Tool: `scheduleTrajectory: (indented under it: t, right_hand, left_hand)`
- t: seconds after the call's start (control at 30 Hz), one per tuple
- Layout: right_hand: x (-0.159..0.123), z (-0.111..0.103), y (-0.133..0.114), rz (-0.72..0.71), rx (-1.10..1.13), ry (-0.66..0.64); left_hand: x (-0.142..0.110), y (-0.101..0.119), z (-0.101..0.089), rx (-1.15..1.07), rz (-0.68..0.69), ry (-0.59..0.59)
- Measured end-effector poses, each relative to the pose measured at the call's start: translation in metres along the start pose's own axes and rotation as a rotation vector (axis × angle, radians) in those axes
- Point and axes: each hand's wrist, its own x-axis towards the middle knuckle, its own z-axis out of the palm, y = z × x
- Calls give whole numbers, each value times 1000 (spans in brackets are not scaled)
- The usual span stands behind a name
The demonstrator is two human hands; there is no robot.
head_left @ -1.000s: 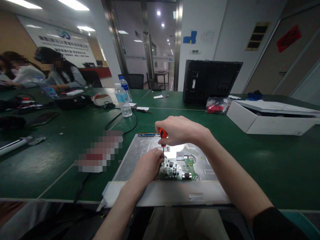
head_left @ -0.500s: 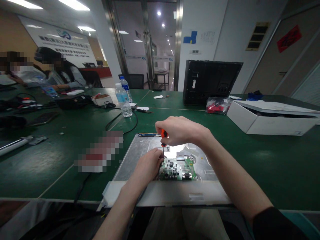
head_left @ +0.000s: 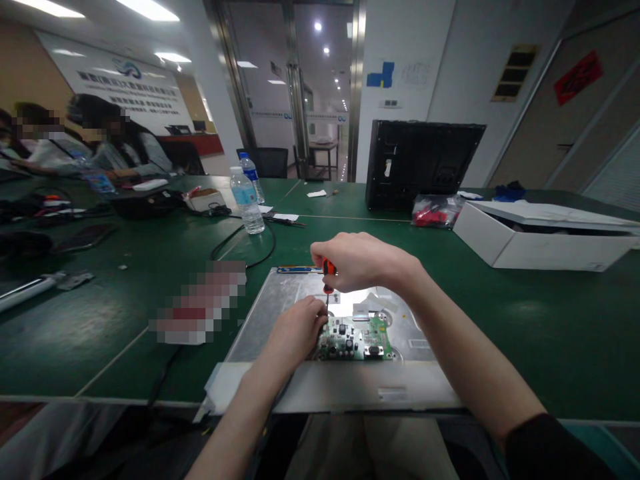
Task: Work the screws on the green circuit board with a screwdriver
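My right hand is closed from above around the red and black handle of a screwdriver. The screwdriver stands upright, its thin shaft pointing down at the upper left corner of a green circuit board. Close to that tip is my left hand, its fingers curled together at the board's left edge; what they pinch, if anything, is hidden. The board lies on the metal back of a flat display panel, which rests at the table's front edge.
Water bottles stand beyond the panel to the left, near a black cable. A black monitor and a white box are at the right on the green table. People sit at the far left.
The screwdriver's handle looks slightly turned in my right hand. My hands and the board hold their places. People at the far left have shifted a little.
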Motion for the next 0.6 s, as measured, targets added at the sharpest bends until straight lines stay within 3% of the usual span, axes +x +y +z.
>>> scheduleTrajectory:
  t: [0.27,0.6]
  right_hand:
    - [2,-2,-3,41,-40,21]
    - [-1,0,-1,-45,-18,34]
  left_hand:
    - [0,2,-2,13,22,-22]
    - [-3,-2,0,-17,48,17]
